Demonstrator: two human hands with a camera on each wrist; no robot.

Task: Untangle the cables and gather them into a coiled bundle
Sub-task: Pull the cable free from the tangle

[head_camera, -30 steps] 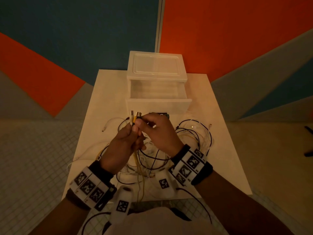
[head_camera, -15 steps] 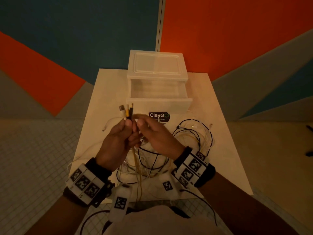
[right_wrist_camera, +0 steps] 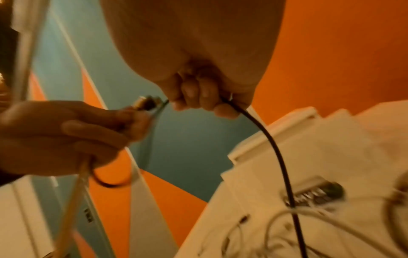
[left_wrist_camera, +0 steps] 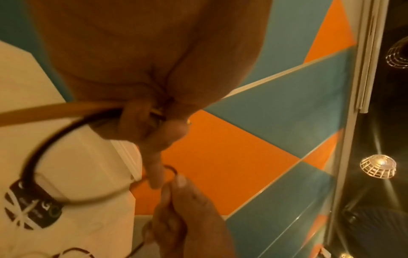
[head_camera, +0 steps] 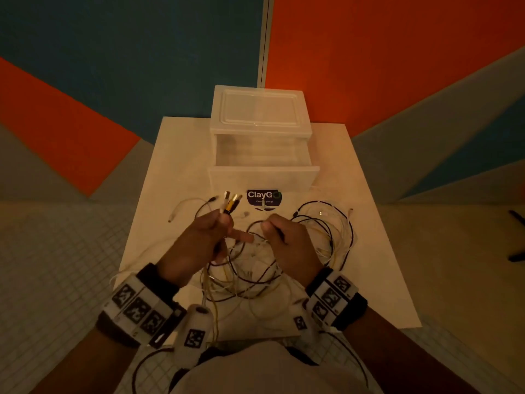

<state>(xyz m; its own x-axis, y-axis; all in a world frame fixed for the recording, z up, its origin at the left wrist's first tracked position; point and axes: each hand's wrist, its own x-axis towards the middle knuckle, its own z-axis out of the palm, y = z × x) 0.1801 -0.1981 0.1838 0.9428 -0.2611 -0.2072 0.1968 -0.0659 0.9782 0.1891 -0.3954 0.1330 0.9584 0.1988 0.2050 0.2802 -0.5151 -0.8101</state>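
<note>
Gripping the plug ends [head_camera: 230, 202] in a curled left hand [head_camera: 199, 245], right hand [head_camera: 287, 245] pinched a black cable [right_wrist_camera: 276, 153] above the table's [head_camera: 377, 223] tangle [head_camera: 272, 265] — mid-untangle, prob. needed that strand drawn free w/o snagging.

Blk/wht cables [head_camera: 287, 251] tangled on table, plug ends [head_camera: 230, 204] raised.

Head-down overview; close, upward-facing wrist views.

In the right wrist view, the right hand [right_wrist_camera: 198, 94] curls its fingers round a thin black cable [right_wrist_camera: 280, 157] that drops toward the white tabletop [right_wrist_camera: 364, 157]. The left hand [right_wrist_camera: 66, 136] grips what look like blurred metal-tipped plugs [right_wrist_camera: 146, 103].
</note>
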